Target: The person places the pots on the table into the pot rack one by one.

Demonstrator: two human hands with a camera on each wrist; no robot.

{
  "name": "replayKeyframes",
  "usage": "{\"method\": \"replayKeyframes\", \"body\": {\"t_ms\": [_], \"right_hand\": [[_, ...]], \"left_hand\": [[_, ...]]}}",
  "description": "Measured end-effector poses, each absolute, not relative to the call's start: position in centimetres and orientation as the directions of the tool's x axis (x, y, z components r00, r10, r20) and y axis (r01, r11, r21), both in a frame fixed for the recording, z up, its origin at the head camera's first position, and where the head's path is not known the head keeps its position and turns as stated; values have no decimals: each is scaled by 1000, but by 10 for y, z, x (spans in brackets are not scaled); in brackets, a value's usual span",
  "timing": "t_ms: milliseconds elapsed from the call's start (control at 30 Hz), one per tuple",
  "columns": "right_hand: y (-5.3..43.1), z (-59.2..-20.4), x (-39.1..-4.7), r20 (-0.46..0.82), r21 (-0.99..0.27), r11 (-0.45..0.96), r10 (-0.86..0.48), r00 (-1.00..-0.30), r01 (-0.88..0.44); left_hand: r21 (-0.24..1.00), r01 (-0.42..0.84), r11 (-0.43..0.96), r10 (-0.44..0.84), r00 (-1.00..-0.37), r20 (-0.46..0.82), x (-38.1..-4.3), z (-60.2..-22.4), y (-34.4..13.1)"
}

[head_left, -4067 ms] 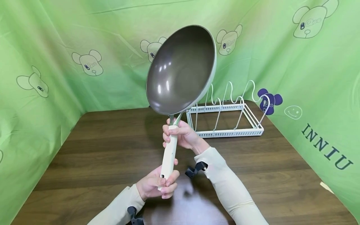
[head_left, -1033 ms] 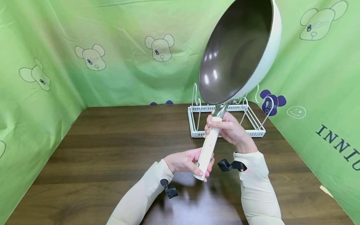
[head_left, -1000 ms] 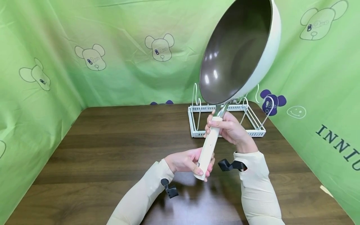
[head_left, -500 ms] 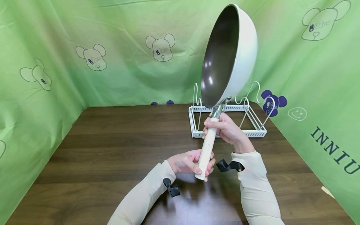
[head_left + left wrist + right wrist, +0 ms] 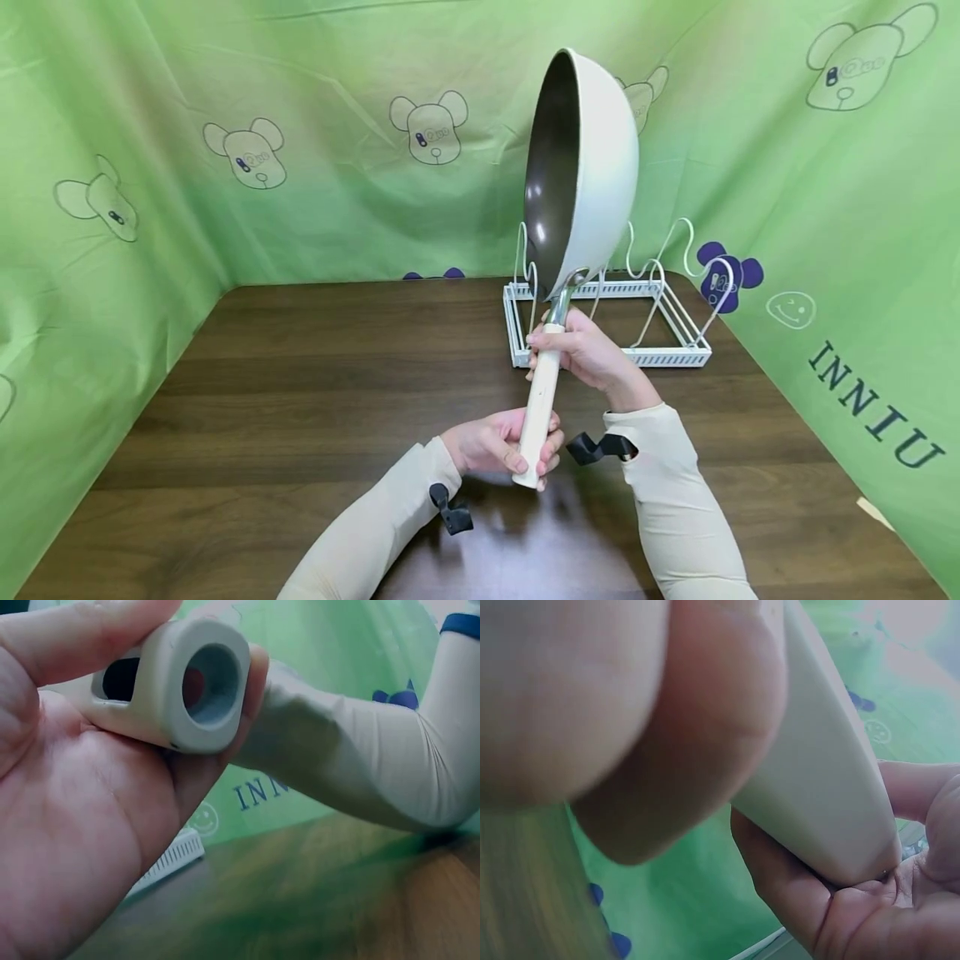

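Note:
A deep wok-style frying pan [image 5: 603,167], pale outside and dark inside, is held up with its bowl turned sideways and its opening facing left. My right hand [image 5: 588,354] grips the top of its cream handle [image 5: 542,400], just under the metal neck [image 5: 561,302]. Lower down, my left hand [image 5: 498,446] holds the handle's butt end between thumb and fingers. In the left wrist view, the hollow handle end [image 5: 210,686] shows above the palm. The right wrist view has the handle [image 5: 817,757] running down into the left hand [image 5: 795,892].
Behind the pan, a white wire rack [image 5: 667,358] with curved dividers stands at the back right of the brown wooden table [image 5: 300,400]. Green printed cloth [image 5: 322,192] hangs around the back and sides.
Over the last second the pan has turned about its handle, so its pale outside now faces me more. It has also shifted left and down. Both hands keep their hold.

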State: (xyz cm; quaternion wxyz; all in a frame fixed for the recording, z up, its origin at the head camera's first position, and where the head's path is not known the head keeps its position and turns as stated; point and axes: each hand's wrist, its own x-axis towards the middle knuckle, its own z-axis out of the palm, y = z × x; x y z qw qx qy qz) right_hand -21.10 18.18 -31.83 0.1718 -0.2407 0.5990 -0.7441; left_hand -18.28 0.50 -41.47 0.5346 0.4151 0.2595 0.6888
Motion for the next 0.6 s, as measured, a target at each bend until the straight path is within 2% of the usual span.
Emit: {"method": "replayKeyframes", "body": {"t_ms": [233, 600], "right_hand": [[182, -325, -211, 91, -987, -162, -537, -839, -4], [182, -348, -211, 6, -980, -171, -536, -844, 102]], "left_hand": [[809, -514, -285, 956, -92, 278, -181, -422, 6], [813, -521, -259, 966, -129, 224, -176, -443, 4]]}}
